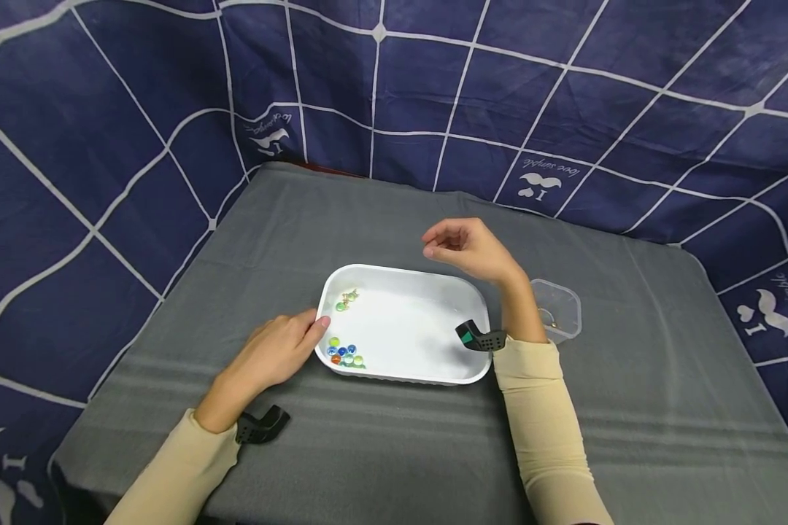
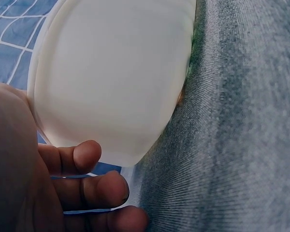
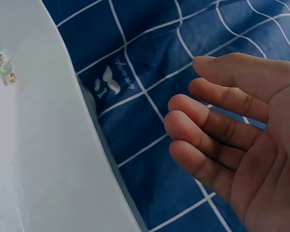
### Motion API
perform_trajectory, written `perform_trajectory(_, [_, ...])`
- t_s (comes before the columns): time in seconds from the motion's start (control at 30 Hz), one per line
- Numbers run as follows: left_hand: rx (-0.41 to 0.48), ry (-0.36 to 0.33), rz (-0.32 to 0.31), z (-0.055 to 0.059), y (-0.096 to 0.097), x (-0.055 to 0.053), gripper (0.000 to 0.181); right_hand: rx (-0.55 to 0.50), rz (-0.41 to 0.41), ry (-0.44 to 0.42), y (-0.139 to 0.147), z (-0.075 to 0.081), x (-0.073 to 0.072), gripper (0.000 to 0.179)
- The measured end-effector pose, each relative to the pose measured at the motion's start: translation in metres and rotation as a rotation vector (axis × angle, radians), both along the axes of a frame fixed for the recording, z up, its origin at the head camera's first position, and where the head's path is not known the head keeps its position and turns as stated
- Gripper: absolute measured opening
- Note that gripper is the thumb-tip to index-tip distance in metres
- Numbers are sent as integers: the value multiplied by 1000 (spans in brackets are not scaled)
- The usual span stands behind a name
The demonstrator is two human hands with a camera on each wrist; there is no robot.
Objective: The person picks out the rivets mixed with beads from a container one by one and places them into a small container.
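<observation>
My left hand [image 1: 279,350] holds the left end of a white rectangular tray [image 1: 414,328], thumb over the rim. In the left wrist view, its fingers [image 2: 111,188] curl beside the tray's outer wall. Several colourful glass marbles [image 1: 343,351] are clustered in the tray's front left corner. Farther back on the left lie small green beads with gold-coloured parts [image 1: 346,299], also visible in the right wrist view. Over the tray's far right side hangs my right hand [image 1: 469,248], fingers loosely bent and holding nothing.
A clear plastic box [image 1: 568,313] stands right of the tray, beside the right forearm, with a thin gold-coloured ring-like piece [image 1: 549,318] in it. Grey cloth [image 1: 663,379] covers the table. A blue curtain with white lines [image 1: 407,87] hangs behind and at the sides.
</observation>
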State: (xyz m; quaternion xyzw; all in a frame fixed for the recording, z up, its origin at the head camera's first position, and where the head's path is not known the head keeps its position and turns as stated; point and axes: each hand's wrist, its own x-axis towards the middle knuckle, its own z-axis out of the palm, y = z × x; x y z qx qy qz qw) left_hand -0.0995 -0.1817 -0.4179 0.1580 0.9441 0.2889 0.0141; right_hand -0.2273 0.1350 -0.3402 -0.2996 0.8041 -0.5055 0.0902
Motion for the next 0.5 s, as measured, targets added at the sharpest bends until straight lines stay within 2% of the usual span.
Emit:
perform_trajectory(0.3, [1,-1,1,-1,0,-1,34,23,55,21,-19,2,-5,16])
perform_trajectory(0.5, [0,-7,0,-1,0,-1,35,87,72,5,-34,5,-4,16])
